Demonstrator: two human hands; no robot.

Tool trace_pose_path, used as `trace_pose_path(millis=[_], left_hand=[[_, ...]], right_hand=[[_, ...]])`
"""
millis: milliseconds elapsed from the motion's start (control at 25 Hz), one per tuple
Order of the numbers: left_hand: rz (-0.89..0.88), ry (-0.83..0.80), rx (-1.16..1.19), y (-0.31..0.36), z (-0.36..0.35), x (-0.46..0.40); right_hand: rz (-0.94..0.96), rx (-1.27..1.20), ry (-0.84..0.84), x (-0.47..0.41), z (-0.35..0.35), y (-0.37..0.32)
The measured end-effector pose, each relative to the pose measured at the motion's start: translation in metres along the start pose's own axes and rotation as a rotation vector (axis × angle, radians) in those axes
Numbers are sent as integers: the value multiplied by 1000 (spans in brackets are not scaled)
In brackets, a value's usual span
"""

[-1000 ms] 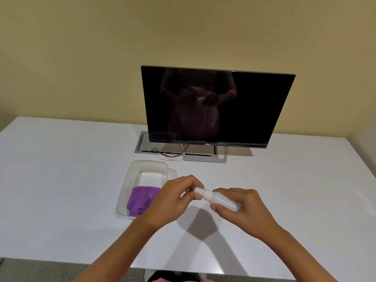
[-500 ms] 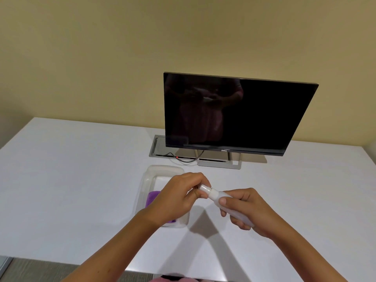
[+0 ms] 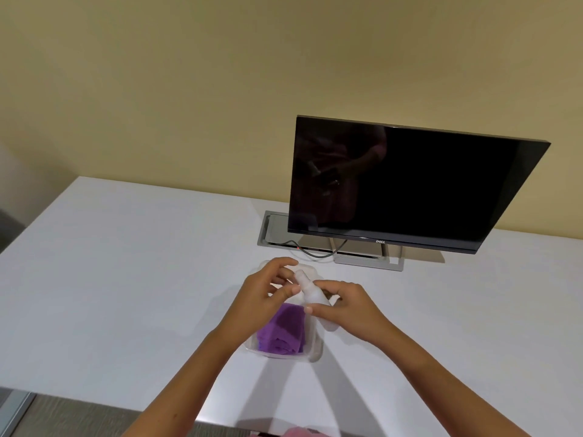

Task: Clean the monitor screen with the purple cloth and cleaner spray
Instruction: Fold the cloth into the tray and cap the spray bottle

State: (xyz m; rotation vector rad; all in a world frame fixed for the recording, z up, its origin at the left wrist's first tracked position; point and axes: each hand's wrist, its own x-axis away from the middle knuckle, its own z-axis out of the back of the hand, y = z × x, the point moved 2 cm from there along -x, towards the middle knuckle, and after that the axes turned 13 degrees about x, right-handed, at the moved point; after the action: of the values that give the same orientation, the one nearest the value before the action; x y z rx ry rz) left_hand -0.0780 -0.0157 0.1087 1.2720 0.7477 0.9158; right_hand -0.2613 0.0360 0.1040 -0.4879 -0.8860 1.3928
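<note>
Right hand [image 3: 347, 307] gripped the spray bottle [image 3: 310, 290] over the tray's purple cloth [image 3: 284, 332]; left hand [image 3: 268, 293] fingers looked loosely curled at its cap, bit blurry.

My head has turned left and tipped, so the black flat monitor [image 3: 407, 184] now sits toward the right of my view instead of the centre. Both my hands have moved up and over the clear plastic tray [image 3: 312, 351], which a second ago lay just left of them; the folded purple cloth [image 3: 284, 332] now shows below my wrists. The small white spray bottle [image 3: 310, 291] has swung from lying sideways to pointing away from me, nozzle up. My left hand [image 3: 268, 294] has loosened, its fingers spread around the cap rather than pinching it. My right hand [image 3: 347, 307] has shifted its hold lower on the body.
</note>
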Motion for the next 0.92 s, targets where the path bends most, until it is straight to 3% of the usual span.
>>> trace_pose_path(millis=[240,400,920], left_hand=[[291,24,-462,-90,41,-13],[538,-76,-243,-120,46,-7],[596,-58,-129,-140,45,6]], right_hand=[[-82,74,233,-72,-49,0],[-154,38,262,-105,-81,7],[-289,31,198,-129,-128,28]])
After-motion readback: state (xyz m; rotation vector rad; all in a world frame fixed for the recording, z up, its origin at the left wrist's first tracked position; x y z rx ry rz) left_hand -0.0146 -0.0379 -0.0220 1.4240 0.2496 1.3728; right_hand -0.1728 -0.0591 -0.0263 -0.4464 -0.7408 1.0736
